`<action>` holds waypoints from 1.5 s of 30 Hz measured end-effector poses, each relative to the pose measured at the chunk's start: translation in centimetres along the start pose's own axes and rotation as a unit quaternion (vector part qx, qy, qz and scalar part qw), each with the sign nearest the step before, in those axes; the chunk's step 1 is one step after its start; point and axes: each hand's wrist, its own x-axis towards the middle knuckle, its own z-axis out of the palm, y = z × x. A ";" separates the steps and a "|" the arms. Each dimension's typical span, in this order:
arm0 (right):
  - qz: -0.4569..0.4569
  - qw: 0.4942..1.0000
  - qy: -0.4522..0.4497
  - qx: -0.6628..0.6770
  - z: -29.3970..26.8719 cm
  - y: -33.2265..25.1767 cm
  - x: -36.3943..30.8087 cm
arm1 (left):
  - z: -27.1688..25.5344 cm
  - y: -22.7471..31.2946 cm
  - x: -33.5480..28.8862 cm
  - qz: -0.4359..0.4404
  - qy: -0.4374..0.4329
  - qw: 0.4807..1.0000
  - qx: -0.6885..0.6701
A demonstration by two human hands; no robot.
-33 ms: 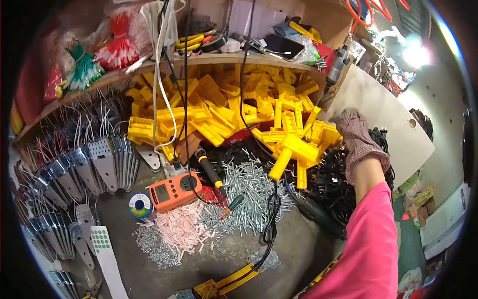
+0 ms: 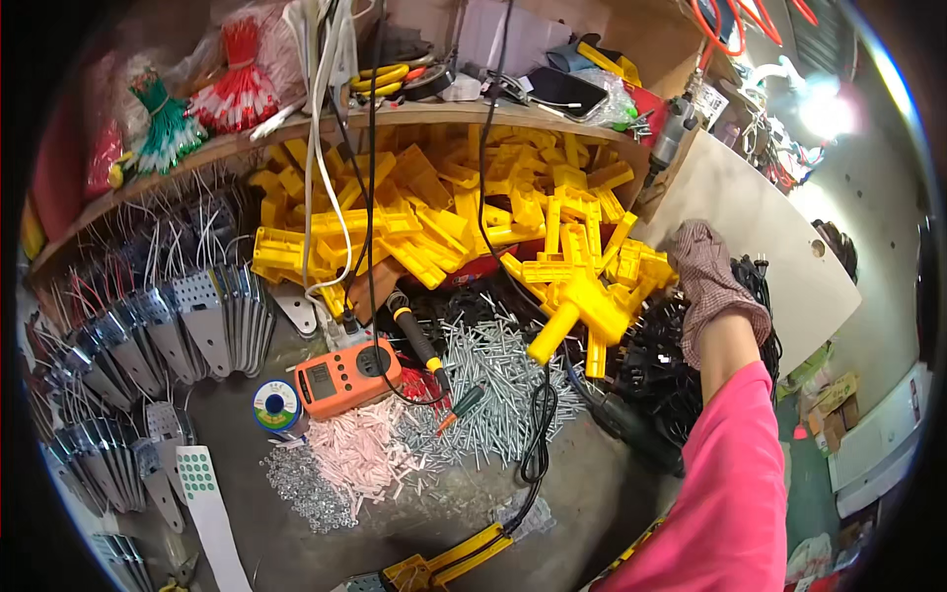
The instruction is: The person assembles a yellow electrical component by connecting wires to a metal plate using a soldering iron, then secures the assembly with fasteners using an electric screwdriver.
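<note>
My right hand (image 2: 705, 271), in a brown checkered glove, reaches in from the lower right in a pink sleeve (image 2: 715, 474). It is at the right end of the heap of yellow plastic housings (image 2: 424, 227), above a pile of black plugs and cords (image 2: 656, 365). The glove hides how the fingers lie and whether they hold anything. Left of it, a yellow T-shaped piece (image 2: 582, 311) rests in front of the heap. From its lower end a black cord (image 2: 541, 424) runs down to a long yellow housing (image 2: 473, 557) at the near edge. My left hand is out of view.
Loose screws (image 2: 488, 385), pink sleeves (image 2: 360, 449) and small nuts (image 2: 311, 488) cover mid-bench, beside an orange meter (image 2: 345, 380), solder spool (image 2: 276, 405) and screwdriver (image 2: 464, 407). Metal brackets (image 2: 202, 326) line the left. Cables hang from the shelf (image 2: 424, 116); a power screwdriver (image 2: 676, 128) hangs right.
The yellow T-shaped piece has shifted slightly down and to the left in the picture. My right hand stays in almost the same place.
</note>
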 end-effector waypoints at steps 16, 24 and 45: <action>-0.006 0.979 0.176 0.101 5.7 -7.5 -8.4 | -3.4 1.1 2.2 0.028 -0.035 0.998 0.054; 0.079 0.937 0.337 -0.042 9.4 -4.4 -12.7 | -3.4 1.4 2.5 0.007 -0.045 0.997 0.054; -0.293 0.875 0.318 -0.215 14.8 -11.1 -19.0 | -3.5 1.7 2.3 -0.010 -0.056 0.998 0.038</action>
